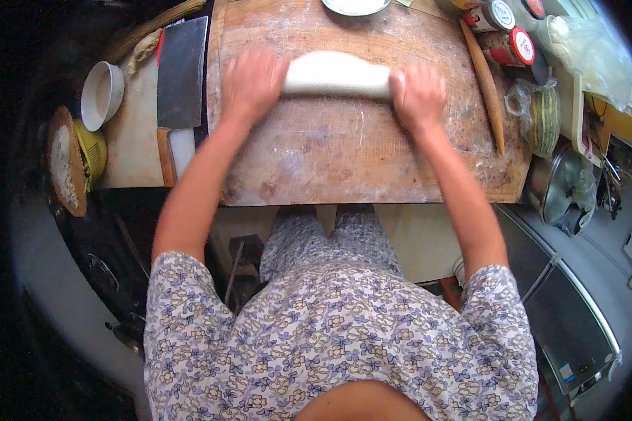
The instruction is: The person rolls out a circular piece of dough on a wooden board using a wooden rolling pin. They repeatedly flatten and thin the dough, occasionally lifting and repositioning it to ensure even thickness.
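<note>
A thick white roll of dough [337,76] lies crosswise on the floury wooden board [326,158]. My left hand [254,81] is curled over its left end, blurred by motion. At the other end, the fingers of my right hand [419,94] are bent down, with the thumb against the dough. Both palms face the board, and whether a rolling pin runs inside the roll is hidden. To the right of my right hand rests a tapered wooden rolling pin [483,87]. A plate of white flour [356,5] stands beyond the dough.
Left of the board, a cleaver [181,73] lies on a pale surface beside a white bowl [102,96], with a yellow basket [92,150] nearer me. Lidded jars [521,47], a bagged striped squash [545,121] and a metal pot lid [558,181] line the right side.
</note>
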`<state>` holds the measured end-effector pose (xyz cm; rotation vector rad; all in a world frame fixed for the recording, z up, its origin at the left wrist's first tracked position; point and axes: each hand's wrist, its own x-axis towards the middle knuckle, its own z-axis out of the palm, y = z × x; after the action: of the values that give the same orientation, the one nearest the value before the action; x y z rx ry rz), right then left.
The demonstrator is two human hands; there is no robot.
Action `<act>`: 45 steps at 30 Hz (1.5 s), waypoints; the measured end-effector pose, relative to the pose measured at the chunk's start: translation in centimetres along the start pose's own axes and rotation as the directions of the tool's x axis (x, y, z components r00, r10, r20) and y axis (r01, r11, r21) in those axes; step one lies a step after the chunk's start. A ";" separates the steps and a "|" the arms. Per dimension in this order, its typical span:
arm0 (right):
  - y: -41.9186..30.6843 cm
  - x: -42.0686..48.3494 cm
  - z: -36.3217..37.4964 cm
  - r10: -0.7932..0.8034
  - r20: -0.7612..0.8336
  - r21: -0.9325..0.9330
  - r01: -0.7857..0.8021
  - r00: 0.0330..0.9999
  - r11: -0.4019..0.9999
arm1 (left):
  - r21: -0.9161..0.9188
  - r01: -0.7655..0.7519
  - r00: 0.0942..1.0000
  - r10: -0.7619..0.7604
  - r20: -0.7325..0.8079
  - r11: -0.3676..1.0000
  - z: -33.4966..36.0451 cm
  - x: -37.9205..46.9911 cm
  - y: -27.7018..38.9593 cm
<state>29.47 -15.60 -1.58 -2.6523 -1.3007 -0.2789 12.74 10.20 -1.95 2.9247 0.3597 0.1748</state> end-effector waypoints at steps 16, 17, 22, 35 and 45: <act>-5.7 -2.5 -1.6 -0.062 -0.028 0.151 0.065 0.998 0.986 | -0.070 0.008 0.979 -0.022 -0.205 0.998 -1.5 -4.1 3.5; -5.6 -2.2 -1.4 -0.070 -0.040 0.133 0.075 0.997 0.988 | -0.103 0.022 0.982 -0.041 -0.186 0.994 -1.3 -3.8 3.1; -4.3 2.3 0.6 -0.022 -0.090 0.186 0.039 0.996 0.982 | -0.167 0.157 0.988 -0.155 0.030 0.973 -1.6 1.4 0.3; -0.1 5.4 2.4 -0.099 -0.180 0.008 0.102 0.979 0.995 | 0.016 0.048 0.973 -0.044 -0.225 0.999 1.0 4.1 -3.2; -2.7 -6.8 -2.8 -0.072 0.053 0.154 0.063 0.996 0.986 | -0.201 0.196 0.981 -0.191 0.041 0.960 -3.1 -7.7 4.0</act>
<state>22.93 -19.82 -0.31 -2.5106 -1.3723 -0.1062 5.77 4.98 1.11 2.6677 0.5848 0.1430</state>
